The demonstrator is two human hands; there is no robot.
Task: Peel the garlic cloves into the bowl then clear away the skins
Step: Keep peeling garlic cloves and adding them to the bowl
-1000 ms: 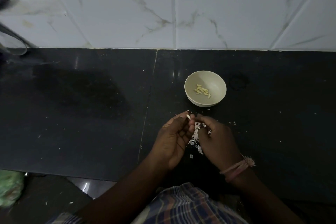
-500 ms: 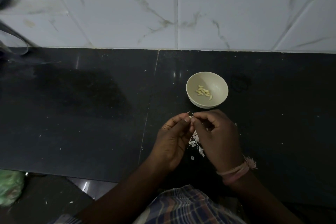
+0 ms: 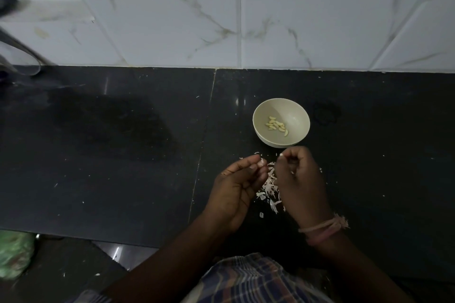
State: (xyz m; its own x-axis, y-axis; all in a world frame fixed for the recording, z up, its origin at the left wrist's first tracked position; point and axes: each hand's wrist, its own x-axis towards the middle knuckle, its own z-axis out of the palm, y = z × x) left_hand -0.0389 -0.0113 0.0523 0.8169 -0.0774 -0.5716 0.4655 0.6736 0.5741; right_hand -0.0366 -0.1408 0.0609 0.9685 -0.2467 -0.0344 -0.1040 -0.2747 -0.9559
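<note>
Head camera looks down on your two hands over the black polished stone counter [image 3: 123, 155], just on your side of the small round cream bowl [image 3: 293, 110], which I take as the landmark. That bowl sits upright on the counter and holds a small cluster of peeled pale yellow garlic cloves [image 3: 276, 125] at its bottom. Your left hand [image 3: 234, 192] is just below and to the left of the bowl, palm turned up and inward, fingers curled, with thumb and fingertips pinching a small pale clove or piece of skin [image 3: 262, 161]; which of the two it is cannot be told. Your right hand [image 3: 299, 179] is directly below the bowl, close to its near rim, fingers curled in toward the thumb; a tiny pale speck shows at the fingertips, but whether they pinch it cannot be told. Between and beneath the two hands, below the bowl, lies a loose heap of white papery garlic skins [image 3: 269, 188] on the counter. A pinkish thread band [image 3: 325, 227] wraps your right wrist. Behind the bowl rises the white marbled tile wall [image 3: 172, 19].
</note>
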